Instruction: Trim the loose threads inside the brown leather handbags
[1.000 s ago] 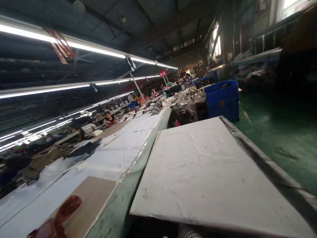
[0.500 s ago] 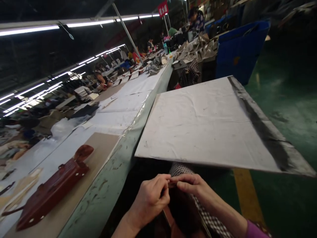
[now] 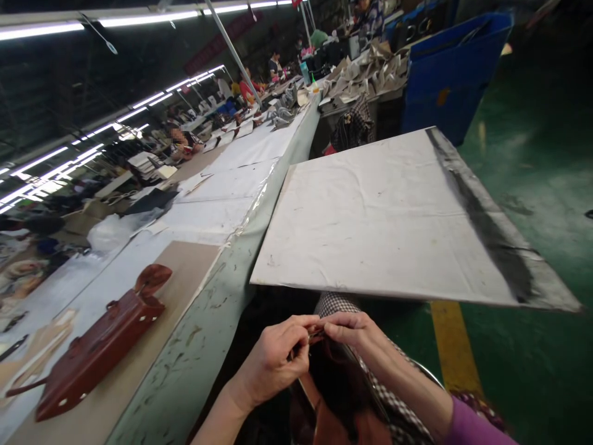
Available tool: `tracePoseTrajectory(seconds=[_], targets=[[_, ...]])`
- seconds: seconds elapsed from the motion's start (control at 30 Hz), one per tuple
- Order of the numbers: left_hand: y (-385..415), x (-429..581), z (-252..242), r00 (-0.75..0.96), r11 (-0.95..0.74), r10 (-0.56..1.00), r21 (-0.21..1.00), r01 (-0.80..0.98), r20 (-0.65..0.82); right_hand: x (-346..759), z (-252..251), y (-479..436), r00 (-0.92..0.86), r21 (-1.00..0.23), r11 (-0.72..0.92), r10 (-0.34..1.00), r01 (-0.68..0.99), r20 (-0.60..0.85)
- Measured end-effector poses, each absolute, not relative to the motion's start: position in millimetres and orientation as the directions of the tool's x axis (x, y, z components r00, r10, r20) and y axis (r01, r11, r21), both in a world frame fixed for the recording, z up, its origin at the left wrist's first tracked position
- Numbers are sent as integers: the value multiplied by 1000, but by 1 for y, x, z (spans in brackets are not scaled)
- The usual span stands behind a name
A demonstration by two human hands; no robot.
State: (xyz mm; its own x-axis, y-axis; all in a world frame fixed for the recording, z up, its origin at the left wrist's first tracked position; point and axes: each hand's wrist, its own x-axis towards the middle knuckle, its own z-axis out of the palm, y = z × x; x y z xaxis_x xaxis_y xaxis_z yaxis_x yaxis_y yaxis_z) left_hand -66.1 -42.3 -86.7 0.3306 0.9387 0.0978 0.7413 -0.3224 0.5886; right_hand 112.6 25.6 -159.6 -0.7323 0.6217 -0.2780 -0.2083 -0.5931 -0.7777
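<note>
A dark brown leather piece hangs over my lap, on checkered cloth. My left hand is closed on its upper edge, thumb and fingers pinched together. Right beside it, my right hand pinches the same edge between thumb and fingers. The fingertips nearly meet, and something small and thin between them is too hidden to make out. On the table to the left lies a reddish-brown leather bag with a raised flap, on a grey-brown board.
The long table's green edge runs away at left. A white-covered board juts out ahead of my hands. Beyond it stand a blue bin and a pile of beige pieces. People sit farther off along the table.
The view has shifted slightly, so the table and board appear higher. My left hand has turned a little, and both hands stay at the leather edge.
</note>
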Motion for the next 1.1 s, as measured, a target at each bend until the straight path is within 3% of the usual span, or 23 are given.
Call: tracePoseTrajectory(seconds=[0.23, 0.5, 0.7, 0.93, 1.1], targets=[[-41, -69, -79, 335, -280, 941, 652, 705, 43, 108, -169, 23, -683, -817, -550, 665, -173, -302], [-39, -60, -66, 179, -65, 976, 620, 782, -123, 112, -156, 26, -745, -782, -581, 620, -225, -247], [-21, -49, -66, 326, -203, 933, 530, 823, -149, 115, -158, 26, -745, -757, -613, 609, -225, -272], [-5, -46, -78, 351, -247, 929, 512, 823, -114, 125, -156, 21, -754, -742, -618, 610, -259, -245], [-7, -50, -86, 336, -259, 941, 534, 805, -50, 155, -148, -4, -685, -856, -511, 652, -80, -326]])
